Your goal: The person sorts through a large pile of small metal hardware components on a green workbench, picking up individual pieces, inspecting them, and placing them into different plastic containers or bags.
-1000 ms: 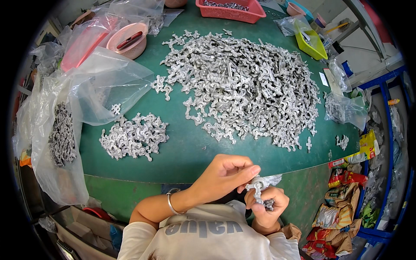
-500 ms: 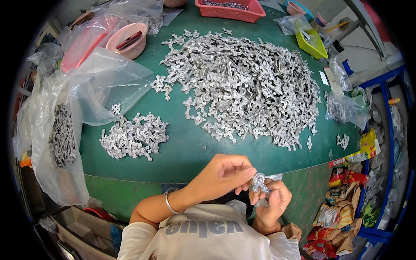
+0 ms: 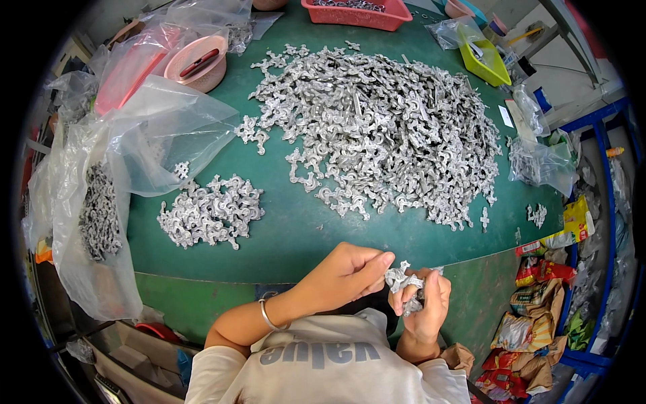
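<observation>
Over the near table edge, my left hand (image 3: 353, 269) is closed, its thumb and curled fingers pinched at the left side of a silver metal casting (image 3: 402, 277). My right hand (image 3: 428, 306) grips that casting from the other side, and more grey metal shows lower between its fingers. The fingers partly hide these pieces. Ahead lies a large heap of silver castings (image 3: 383, 128), small cross-shaped pieces with curved arms. A smaller pile of castings (image 3: 212, 212) sits to the left on the green table (image 3: 282, 229).
A clear plastic bag (image 3: 74, 269) with dark metal parts hangs over the left edge. A pink bowl (image 3: 208, 77) holds a red-handled tool. At the back stand a red tray (image 3: 363, 15) and a yellow-green basket (image 3: 491, 71). A blue rack (image 3: 605, 202) and packages (image 3: 521, 326) are on the right.
The casting between my hands has turned and sits slightly lower and tilted. My right fingers have curled up around it. The piles look unchanged.
</observation>
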The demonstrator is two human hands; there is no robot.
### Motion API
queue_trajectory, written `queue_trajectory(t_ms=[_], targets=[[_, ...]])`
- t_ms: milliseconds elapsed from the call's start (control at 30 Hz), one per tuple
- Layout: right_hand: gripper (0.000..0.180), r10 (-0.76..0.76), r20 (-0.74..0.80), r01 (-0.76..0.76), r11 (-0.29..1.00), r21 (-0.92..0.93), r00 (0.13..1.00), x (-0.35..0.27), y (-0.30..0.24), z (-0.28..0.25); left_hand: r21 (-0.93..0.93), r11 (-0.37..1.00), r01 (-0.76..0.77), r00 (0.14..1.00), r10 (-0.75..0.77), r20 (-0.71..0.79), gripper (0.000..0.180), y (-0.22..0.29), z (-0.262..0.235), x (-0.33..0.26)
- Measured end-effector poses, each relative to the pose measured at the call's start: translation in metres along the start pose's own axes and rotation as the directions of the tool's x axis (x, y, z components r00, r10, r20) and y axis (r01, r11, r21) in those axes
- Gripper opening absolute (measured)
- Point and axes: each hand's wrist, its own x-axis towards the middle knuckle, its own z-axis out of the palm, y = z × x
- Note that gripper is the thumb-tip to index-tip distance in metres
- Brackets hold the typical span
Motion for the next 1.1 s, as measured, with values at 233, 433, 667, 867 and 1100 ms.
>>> queue_trajectory(t_ms=[233,433,667,867,1100], targets=[[0.037,-0.012,-0.168,-0.017,0.985,-0.171,0.986,0.011,0.016,-0.002,0.191,0.981,-0.023,1.0,0.024,-0.006,0.036,-0.006,-0.001,-0.004],[0.021,0.128,-0.161,-0.029,0.861,0.508,0.979,0.032,0.033,-0.019,0.788,0.587,-0.186,0.915,0.397,-0.079,0.01,-0.025,-0.02,-0.005],[0.02,0.259,0.039,-0.213,0.691,0.691,0.965,0.047,0.042,-0.031,0.996,0.039,0.084,0.863,0.497,-0.093,0.039,-0.043,-0.046,0.037],[0.013,0.123,-0.088,-0.125,0.992,-0.018,0.988,0.053,0.054,-0.038,0.999,-0.003,0.053,0.864,0.502,-0.045,0.03,-0.047,-0.055,0.049],[0.024,-0.141,-0.11,0.08,0.895,-0.439,0.984,0.06,0.037,-0.009,0.909,0.349,-0.226,0.744,0.665,-0.07,0.011,-0.029,-0.047,0.032]])
